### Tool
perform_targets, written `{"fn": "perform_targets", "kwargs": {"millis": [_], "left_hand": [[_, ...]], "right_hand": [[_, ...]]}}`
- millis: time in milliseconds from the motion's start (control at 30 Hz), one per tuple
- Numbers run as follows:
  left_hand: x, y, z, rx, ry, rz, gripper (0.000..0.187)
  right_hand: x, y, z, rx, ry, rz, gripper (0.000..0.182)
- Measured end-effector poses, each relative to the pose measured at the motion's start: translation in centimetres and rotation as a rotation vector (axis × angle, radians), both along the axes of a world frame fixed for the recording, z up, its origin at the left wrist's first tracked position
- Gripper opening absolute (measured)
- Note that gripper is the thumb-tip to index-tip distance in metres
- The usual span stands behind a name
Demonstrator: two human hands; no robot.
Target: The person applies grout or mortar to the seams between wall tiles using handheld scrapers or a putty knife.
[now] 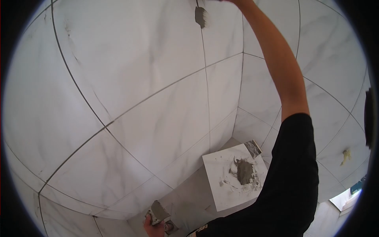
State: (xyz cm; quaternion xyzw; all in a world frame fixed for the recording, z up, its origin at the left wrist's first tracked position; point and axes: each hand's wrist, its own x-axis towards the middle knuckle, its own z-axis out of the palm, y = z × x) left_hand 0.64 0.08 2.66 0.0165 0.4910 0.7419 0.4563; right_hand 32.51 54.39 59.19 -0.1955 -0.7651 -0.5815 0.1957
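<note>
At the bottom of the view, my left hand (154, 230) is closed around a small flat scraper-like piece (162, 220) with a thick wedge of grey grout (159, 210) on it. My right arm (276, 55) reaches up along the tiled wall (158, 51). Only the wrist end of my right hand (235, 1) shows at the top edge; its fingers are cut off, and a dark sliver of something lies beside it. Left of that hand, a smear of grey grout (200, 17) sits over a vertical tile joint.
Below, a white square board (215, 185) carries a mound of grey grout (245, 172), with a dark-and-light rectangular piece (253, 148) at its far corner. Marble-patterned tiles meet at a corner behind it. A yellowish blob (346, 157) is on the right wall.
</note>
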Motion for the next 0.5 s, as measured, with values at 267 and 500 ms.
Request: {"fn": "perform_targets", "kwargs": {"millis": [267,500], "left_hand": [[-2.1,-0.5,-3.6,0.197,-0.166,-0.153,0.038],[-2.0,-0.4,-2.6,0.171,-0.131,-0.123,0.036]], "right_hand": [[2.1,-6.5,-21.7,-0.753,0.633,0.121,0.055],[2.9,-6.1,-20.8,-0.622,0.619,0.463,0.074]]}}
